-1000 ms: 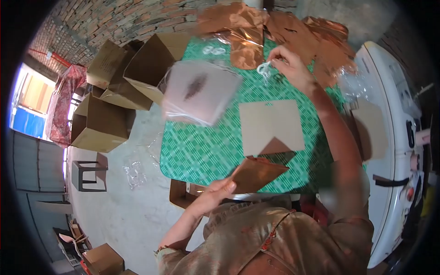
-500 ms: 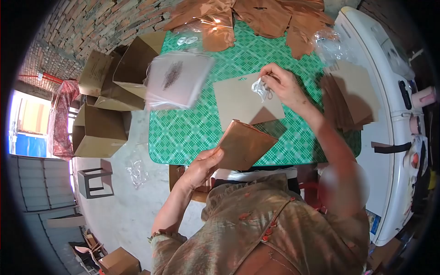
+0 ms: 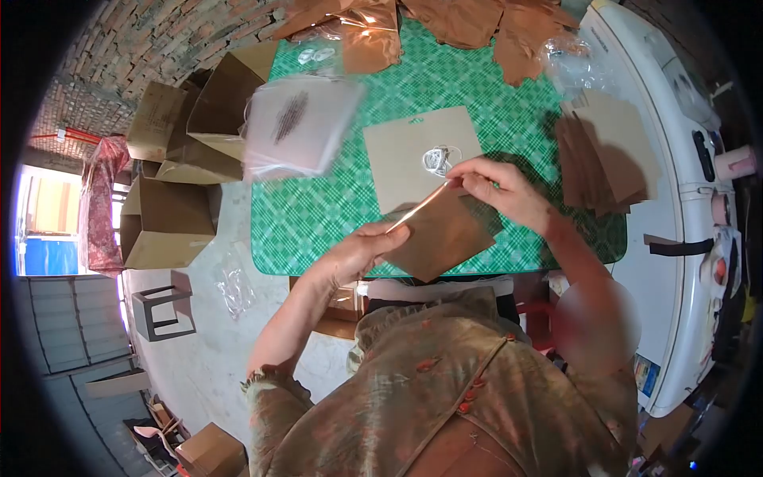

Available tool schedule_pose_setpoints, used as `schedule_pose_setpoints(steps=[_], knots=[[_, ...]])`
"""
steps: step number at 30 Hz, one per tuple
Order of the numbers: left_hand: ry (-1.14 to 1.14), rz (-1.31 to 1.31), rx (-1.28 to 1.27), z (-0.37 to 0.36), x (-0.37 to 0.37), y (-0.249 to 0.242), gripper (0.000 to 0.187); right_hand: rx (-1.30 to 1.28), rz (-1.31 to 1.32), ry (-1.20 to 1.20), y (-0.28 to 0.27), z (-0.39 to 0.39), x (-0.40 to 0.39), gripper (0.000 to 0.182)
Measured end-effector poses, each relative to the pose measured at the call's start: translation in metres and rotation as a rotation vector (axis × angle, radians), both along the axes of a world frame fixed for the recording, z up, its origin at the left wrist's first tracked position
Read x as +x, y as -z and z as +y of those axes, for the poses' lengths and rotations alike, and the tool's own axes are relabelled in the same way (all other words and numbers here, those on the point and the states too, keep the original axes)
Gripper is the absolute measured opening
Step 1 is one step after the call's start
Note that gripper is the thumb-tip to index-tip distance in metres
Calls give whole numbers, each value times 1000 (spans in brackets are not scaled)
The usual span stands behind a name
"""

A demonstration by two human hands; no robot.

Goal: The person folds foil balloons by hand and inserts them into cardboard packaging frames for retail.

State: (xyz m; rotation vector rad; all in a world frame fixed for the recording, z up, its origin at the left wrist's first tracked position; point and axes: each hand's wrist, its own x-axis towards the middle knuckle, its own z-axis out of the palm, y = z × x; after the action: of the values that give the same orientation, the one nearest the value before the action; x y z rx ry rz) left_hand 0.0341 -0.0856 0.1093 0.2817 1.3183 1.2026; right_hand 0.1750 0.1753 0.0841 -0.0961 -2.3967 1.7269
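A copper-coloured folded piece [image 3: 437,238] is held over the front edge of the table, one bright edge turned up. My left hand [image 3: 358,253] grips its lower left corner between thumb and fingers. At its upper corner, the fingertips of my right hand [image 3: 505,191] pinch the edge. Just beyond them, a small white coiled cord [image 3: 437,160] lies on a beige card [image 3: 397,167] with a slot near its top. The card rests flat on the green checked tablecloth [image 3: 310,230].
Clear plastic sleeves [image 3: 302,123] are stacked at the left of the table, brown cards [image 3: 608,151] at the right. Copper sheets [image 3: 453,24] and a crumpled clear bag [image 3: 576,63] lie along the back. Open cardboard boxes [image 3: 171,219] stand left; a white refrigerator [image 3: 664,238] is on the right.
My right hand has let go of the white cord, now on the card, and moved down to the copper-coloured piece. The piece has tilted edge-up in my left hand. The view has shifted slightly.
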Motion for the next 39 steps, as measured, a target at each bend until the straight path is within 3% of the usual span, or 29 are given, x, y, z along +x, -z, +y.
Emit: schedule_pose_setpoints(steps=[4, 5, 8, 12, 20, 23, 30, 39], knots=[[-15, -45, -37, 25, -16, -1, 32, -54, -57, -17, -16, -7, -7, 23], [71, -62, 2, 26, -34, 12, 34, -50, -51, -2, -10, -2, -12, 24], [63, -58, 10, 46, -47, -6, 34, -58, -29, 67, -5, 3, -28, 25], [230, -20, 71, 67, -82, 6, 63, -81, -159, 152, -19, 12, -43, 25], [82, 37, 84, 88, -98, -6, 51, -317, -185, 227, 8, 36, -61, 27], [26, 59, 93, 87, -109, 19, 45, -390, -217, 272, 12, 41, -64, 25], [-93, 80, 61, 92, -105, 25, 30, -476, -327, 301, 17, 48, -71, 27], [-182, 79, 42, 102, -99, 22, 27, -150, -342, 263, 12, 64, -84, 31]])
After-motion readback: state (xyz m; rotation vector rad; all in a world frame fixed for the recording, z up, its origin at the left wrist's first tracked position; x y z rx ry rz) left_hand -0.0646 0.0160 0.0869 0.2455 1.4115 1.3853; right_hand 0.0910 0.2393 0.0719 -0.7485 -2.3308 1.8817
